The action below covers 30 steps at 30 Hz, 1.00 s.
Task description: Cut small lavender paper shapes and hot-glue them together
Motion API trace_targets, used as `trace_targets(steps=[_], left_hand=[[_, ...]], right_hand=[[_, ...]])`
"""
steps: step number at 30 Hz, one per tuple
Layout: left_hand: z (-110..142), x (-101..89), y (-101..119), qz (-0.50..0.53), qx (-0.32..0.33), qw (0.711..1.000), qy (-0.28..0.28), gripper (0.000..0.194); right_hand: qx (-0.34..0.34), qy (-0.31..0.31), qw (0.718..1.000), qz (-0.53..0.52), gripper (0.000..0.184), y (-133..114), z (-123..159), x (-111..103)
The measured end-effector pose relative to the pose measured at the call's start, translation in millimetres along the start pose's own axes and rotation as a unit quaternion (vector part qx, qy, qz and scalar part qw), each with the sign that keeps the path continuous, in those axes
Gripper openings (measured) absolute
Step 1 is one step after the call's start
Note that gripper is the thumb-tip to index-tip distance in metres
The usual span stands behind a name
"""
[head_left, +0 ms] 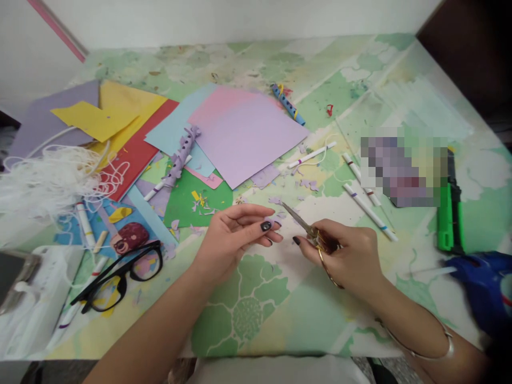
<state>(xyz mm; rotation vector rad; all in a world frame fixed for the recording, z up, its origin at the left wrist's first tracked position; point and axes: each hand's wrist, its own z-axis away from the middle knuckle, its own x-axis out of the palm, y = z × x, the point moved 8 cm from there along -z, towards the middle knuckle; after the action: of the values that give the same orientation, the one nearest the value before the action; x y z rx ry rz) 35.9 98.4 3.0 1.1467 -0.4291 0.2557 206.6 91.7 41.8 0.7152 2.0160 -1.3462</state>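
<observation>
My right hand is closed round the gold handles of a small pair of scissors, whose blades point up and left. Just left of the blade tips, my left hand pinches a tiny lilac paper scrap between thumb and fingers. Both hands hover over a green-and-white patterned tablecloth. More lilac paper bits lie scattered beyond the scissors.
Coloured paper sheets lie fanned behind the hands, with a rolled lilac paper tube and a blue one. White markers, black glasses, tangled white string, a green stapler-like tool and a blue glue gun surround them.
</observation>
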Motion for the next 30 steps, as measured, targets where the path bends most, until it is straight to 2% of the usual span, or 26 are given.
trace_targets(steps=[6, 10, 16, 30], left_hand=[[1, 2.3, -2, -0.039, 0.029, 0.999, 0.001, 0.009], [2, 0.1, -7, -0.042, 0.027, 0.998, 0.026, 0.008], [4, -3.3, -10, -0.045, 0.013, 0.996, 0.071, 0.012], [4, -1.4, -14, -0.007, 0.033, 0.997, 0.065, 0.011]], right_hand=[[-0.062, -0.005, 0.998, 0.024, 0.021, -15, 5, 3], [-0.095, 0.022, 0.994, 0.054, 0.019, -20, 7, 3], [-0.098, 0.034, 0.991, 0.087, 0.019, -20, 8, 4], [-0.110, 0.047, 0.987, 0.110, 0.016, -19, 12, 7]])
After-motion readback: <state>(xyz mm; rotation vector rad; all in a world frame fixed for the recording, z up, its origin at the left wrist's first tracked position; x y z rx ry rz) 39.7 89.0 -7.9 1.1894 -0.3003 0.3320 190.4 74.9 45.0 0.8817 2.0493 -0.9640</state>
